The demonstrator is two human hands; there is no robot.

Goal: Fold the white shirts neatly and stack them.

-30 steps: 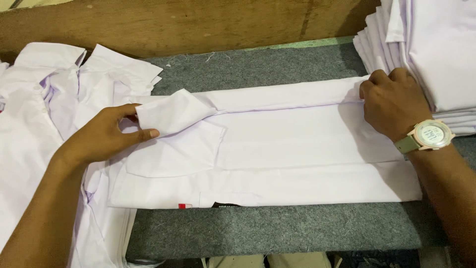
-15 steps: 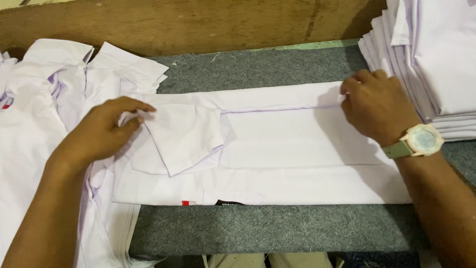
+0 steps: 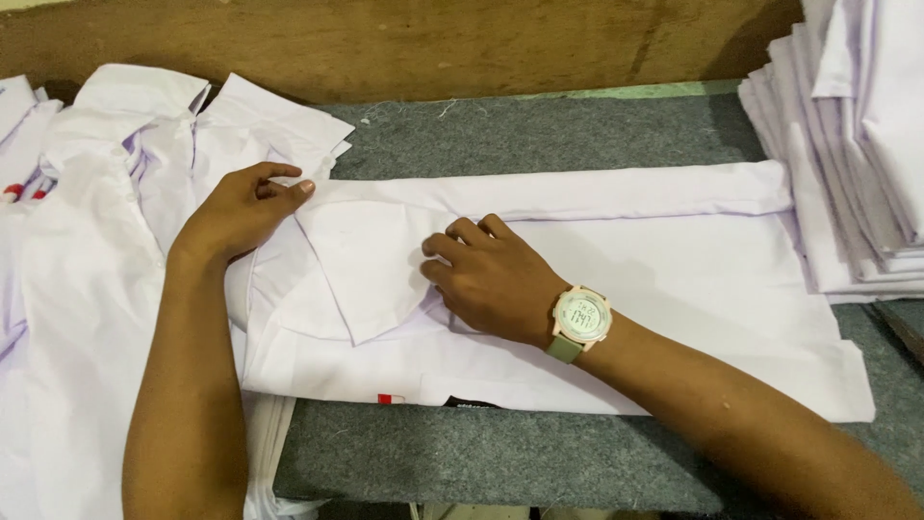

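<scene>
White shirt [image 3: 616,279] lies flat, folded lengthwise, sleeve [image 3: 361,260] turned across it

Single head view, looking steeply down and forward from wearer's position; close range; table [image 3: 539,135] fills frame, wooden wall [image 3: 433,43] along top edge; no second view.
</scene>
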